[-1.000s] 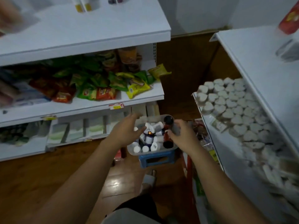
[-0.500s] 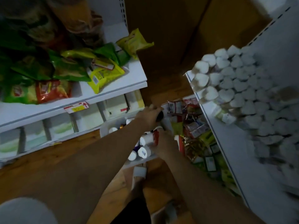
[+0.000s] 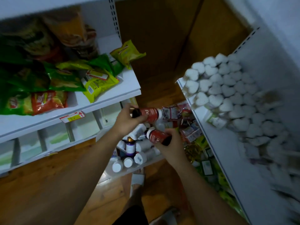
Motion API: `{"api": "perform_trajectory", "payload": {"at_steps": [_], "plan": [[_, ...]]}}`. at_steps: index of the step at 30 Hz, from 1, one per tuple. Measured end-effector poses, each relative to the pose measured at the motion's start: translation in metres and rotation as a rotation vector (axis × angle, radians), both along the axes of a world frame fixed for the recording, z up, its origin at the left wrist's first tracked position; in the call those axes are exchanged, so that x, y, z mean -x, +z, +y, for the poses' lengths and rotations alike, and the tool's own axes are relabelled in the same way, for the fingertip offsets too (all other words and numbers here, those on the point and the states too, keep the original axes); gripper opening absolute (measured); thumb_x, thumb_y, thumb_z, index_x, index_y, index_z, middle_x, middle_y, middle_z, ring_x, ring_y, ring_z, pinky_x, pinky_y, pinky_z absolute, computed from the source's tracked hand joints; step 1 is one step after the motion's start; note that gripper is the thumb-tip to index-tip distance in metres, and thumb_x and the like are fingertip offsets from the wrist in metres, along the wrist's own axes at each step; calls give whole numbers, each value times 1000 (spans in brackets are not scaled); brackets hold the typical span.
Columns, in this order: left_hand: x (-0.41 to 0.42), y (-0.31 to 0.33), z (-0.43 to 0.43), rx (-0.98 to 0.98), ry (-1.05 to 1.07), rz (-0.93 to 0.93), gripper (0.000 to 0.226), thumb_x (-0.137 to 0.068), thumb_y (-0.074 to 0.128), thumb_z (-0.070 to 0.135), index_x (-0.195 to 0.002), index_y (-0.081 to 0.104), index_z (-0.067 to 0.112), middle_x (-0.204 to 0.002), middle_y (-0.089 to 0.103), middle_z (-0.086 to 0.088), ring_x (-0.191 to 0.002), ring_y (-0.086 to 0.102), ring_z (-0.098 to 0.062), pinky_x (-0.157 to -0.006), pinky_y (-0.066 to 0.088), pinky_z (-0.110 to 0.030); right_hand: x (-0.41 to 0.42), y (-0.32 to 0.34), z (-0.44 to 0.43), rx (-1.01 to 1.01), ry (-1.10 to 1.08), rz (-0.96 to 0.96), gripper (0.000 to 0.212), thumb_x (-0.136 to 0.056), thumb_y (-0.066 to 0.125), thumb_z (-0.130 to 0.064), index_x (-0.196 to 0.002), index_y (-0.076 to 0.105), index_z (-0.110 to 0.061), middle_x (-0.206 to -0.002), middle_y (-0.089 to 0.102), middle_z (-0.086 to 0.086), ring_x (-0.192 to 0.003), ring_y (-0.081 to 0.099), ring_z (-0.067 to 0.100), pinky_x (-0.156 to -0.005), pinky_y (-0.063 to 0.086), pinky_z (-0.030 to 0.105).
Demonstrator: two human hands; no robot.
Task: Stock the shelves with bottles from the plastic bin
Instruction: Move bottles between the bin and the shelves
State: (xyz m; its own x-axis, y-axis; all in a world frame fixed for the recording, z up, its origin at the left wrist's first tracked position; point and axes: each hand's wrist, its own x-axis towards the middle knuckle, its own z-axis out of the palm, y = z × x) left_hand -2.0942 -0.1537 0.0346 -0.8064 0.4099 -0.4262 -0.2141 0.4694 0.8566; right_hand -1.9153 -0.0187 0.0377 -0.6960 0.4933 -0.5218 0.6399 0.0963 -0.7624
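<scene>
— The left hand (image 3: 127, 121) and the right hand (image 3: 171, 146) are pictured above a plastic bin (image 3: 129, 173). What is held in them?

— One bottle each. The upper red bottle (image 3: 150, 113) is gripped by the left hand near its black cap and is laid almost level, its pale end pointed to the right. The lower red bottle (image 3: 155, 135) is clasped by the right hand, fingers curled round its dark end, and is tilted, its white end turned up and to the left.

— How are the two set against each other?

— They are held near one another, the upper just beyond the lower; whether they touch cannot be told. Both are raised just above the heap in the bin.

— And what lies in the bin?

— White-capped bottles (image 3: 128, 162) are seen jumbled beneath the hands, and a purple-labelled bottle (image 3: 130, 147) with a gold cap is stood among them, below the left wrist.

— What is shown around it?

— To the left, a white shelf (image 3: 103, 101) is loaded with green, yellow and red snack bags (image 3: 65, 77), with a price tag (image 3: 72, 116) fixed to its front edge. To the right, a second shelf (image 3: 220, 153) is packed with white heart-shaped packs (image 3: 219, 88), and small coloured packets (image 3: 186, 122) are crowded on the level below. A wooden floor (image 3: 48, 184) is seen beneath the arms.
</scene>
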Motion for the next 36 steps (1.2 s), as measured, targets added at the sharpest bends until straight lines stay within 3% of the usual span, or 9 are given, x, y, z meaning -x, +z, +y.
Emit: {"api": "perform_trajectory", "payload": {"at_steps": [2,5,9,13,17,22,29,33,36], "plan": [[-9,41,-6,-261,153,-296,34,-90,82,18,-114,58,16,-133,63,-22,-110,71,-35,-95,62,-51,-12,43,12,30,-107,85,52,-85,84,-22,-127,54,-31,-122,60,-9,-109,61,5,-80,52,22],[-32,107,-5,-608,127,-582,44,-88,76,14,-129,61,11,-135,65,-23,-117,71,-41,-97,61,-46,-33,112,26,89,-367,249,47,-87,79,-20,-130,61,-32,-127,67,-3,-112,68,15,-88,59,35],[-75,192,5,-740,-76,-566,68,-84,74,7,-148,51,12,-126,70,-20,-119,69,-43,-100,60,-45,-68,206,30,556,-616,564,46,-90,72,-7,-135,63,-11,-126,73,16,-105,76,23,-84,60,38],[-121,269,16,-792,-232,-428,87,-70,81,5,-150,49,15,-132,66,-20,-122,67,-41,-96,60,-47,-116,285,25,740,-490,753,60,-80,76,-7,-138,59,1,-131,68,27,-117,70,37,-100,59,46],[-168,338,36,-837,-380,-294,79,-75,79,7,-149,51,12,-124,70,-16,-112,70,-32,-91,60,-46,-163,342,27,477,-370,857,66,-75,78,-8,-139,62,-12,-128,72,17,-121,69,33,-103,56,48],[-229,390,74,-859,-487,-212,56,-87,69,20,-142,61,19,-130,71,-14,-115,72,-32,-87,61,-39,-225,386,41,38,-443,875,68,-78,82,-10,-140,61,-28,-123,75,4,-114,73,24,-98,59,52],[-316,405,128,-844,-688,-144,57,-91,69,15,-146,56,16,-135,71,-14,-126,67,-35,-103,58,-50,-325,399,50,-261,-672,883,67,-81,82,5,-135,62,-30,-120,76,-9,-110,74,14,-85,63,35],[-359,399,149,-765,-767,45,60,-92,78,16,-147,55,24,-135,72,-1,-126,68,-20,-104,58,-40,-372,387,60,-455,-779,788,73,-76,87,0,-131,62,-39,-118,75,-19,-112,71,7,-90,59,34],[-383,382,161,-689,-837,128,66,-91,84,19,-147,51,31,-135,71,7,-127,67,-13,-107,55,-41,-399,369,69,-528,-843,694,81,-73,92,-8,-135,57,-47,-122,71,-27,-114,67,-1,-86,56,25]]}}
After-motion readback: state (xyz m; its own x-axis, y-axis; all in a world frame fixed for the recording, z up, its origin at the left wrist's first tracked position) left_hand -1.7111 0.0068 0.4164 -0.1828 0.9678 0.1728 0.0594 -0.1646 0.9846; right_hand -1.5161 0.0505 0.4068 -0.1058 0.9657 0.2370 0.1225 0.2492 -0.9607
